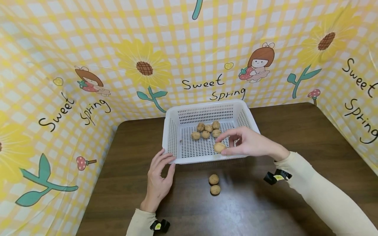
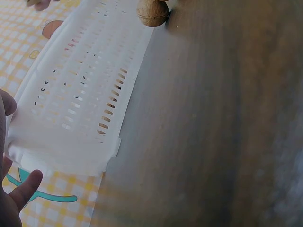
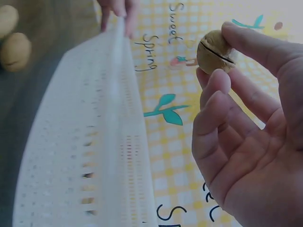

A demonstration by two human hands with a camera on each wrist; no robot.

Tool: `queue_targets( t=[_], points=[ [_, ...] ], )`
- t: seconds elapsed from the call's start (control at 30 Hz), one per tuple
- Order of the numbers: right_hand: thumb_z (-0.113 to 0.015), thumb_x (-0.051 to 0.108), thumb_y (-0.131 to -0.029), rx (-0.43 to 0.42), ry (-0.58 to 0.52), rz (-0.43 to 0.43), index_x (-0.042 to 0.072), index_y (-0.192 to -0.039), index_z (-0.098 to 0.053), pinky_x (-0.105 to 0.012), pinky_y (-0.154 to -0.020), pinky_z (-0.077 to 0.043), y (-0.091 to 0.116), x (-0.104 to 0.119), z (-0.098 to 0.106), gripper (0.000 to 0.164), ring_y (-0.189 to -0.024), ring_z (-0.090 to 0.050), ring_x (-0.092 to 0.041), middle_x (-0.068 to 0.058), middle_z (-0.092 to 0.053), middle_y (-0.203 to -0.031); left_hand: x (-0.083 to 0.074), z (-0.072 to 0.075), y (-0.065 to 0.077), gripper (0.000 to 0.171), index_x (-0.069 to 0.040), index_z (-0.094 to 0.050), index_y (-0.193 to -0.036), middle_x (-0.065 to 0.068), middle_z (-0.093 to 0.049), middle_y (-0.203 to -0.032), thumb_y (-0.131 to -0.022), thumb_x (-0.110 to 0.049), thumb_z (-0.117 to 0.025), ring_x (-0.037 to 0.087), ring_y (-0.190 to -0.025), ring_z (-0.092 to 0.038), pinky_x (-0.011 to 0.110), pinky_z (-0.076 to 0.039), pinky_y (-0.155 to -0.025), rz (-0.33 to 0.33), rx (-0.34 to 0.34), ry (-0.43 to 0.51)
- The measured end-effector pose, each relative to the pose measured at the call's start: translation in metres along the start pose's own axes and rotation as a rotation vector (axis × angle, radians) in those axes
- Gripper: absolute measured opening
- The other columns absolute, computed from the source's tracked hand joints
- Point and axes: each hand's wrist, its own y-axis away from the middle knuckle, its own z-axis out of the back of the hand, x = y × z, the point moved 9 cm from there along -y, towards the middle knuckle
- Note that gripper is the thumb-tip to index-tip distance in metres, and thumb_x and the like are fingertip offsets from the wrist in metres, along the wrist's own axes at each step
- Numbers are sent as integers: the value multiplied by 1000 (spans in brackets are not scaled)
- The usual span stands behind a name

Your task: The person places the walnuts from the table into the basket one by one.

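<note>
A white plastic basket point(image 1: 170, 131) with slotted walls stands on the table, several walnuts point(image 1: 205, 134) lying together on its floor. My right hand point(image 1: 249, 142) is over the basket's front right part and pinches a walnut point(image 1: 219, 147) between thumb and fingertips. In the right wrist view this walnut point(image 3: 215, 51) shows a dark seam and is held above the rim. My left hand point(image 1: 160, 177) grips the basket's front left corner, with fingers over the rim and the thumb beside it. In front of the basket, two walnuts point(image 1: 214, 179) sit close together on the table.
The dark brown wooden table point(image 1: 127, 183) extends around the basket. A yellow checked cloth point(image 1: 189, 59) with flowers and lettering rises behind the table and along both sides, close behind the basket's back wall.
</note>
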Motion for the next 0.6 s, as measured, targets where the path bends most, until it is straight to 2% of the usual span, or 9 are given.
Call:
queue_targets(
  t=[0.03,0.13,0.23,0.27,0.33,0.4,0.53,0.6],
  points=[
    [-83,14,-93,-7,-11,-10,13,-125,-77,-23,-54,-47,-4,0,4,33,-66,-58,-8,2,-68,-78,0,0,0,24,-12,-80,-116,11,-74,-127,-96,-2,-73,35,-146,-52,25,-35,-127,-3,0,0],
    [-80,15,-95,-26,-49,-57,10,-130,-75,-25,-54,-47,-14,-2,15,36,-64,-59,-10,-4,-75,-97,-1,1,0,24,-12,-80,-116,11,-74,-127,-96,-1,-73,36,-146,-52,25,-35,-127,-14,2,1],
    [-79,17,-96,-46,-89,-123,10,-134,-72,-27,-54,-47,-23,-5,25,40,-62,-58,-11,-6,-75,-111,-1,1,-1,24,-12,-80,-116,11,-74,-127,-95,-1,-73,35,-146,-52,25,-34,-127,-17,0,1],
    [-79,17,-96,-55,-98,-136,10,-135,-71,-28,-55,-48,-27,-6,28,41,-62,-58,-12,-7,-75,-113,-1,1,-1,24,-12,-80,-116,11,-74,-127,-95,-2,-74,35,-146,-52,25,-35,-127,-19,-1,0],
    [-79,17,-96,-72,-110,-161,9,-137,-70,-28,-55,-49,-34,-9,34,42,-60,-57,-12,-8,-76,-106,-1,2,-2,24,-12,-80,-116,11,-74,-126,-95,-1,-74,36,-145,-53,26,-35,-127,-21,-4,-2],
    [-79,17,-96,-85,-95,-172,8,-138,-69,-27,-55,-49,-42,-12,39,43,-60,-56,-12,-9,-76,-105,-1,2,-2,25,-13,-80,-116,11,-74,-126,-95,-2,-74,35,-145,-53,26,-35,-127,-20,-5,-6],
    [-78,18,-98,-85,-63,-203,6,-140,-68,-26,-57,-51,-56,-22,47,45,-63,-57,-15,-11,-74,-129,-2,2,-1,24,-11,-80,-116,11,-74,-127,-95,-2,-74,35,-146,-52,25,-35,-127,-16,0,-7],
    [-77,20,-99,-74,-35,-218,6,-141,-67,-25,-57,-51,-62,-27,49,45,-65,-59,-18,-12,-72,-136,-2,2,0,24,-11,-80,-116,11,-73,-128,-95,-2,-74,36,-146,-52,24,-34,-127,-14,2,-4]
  ],
)
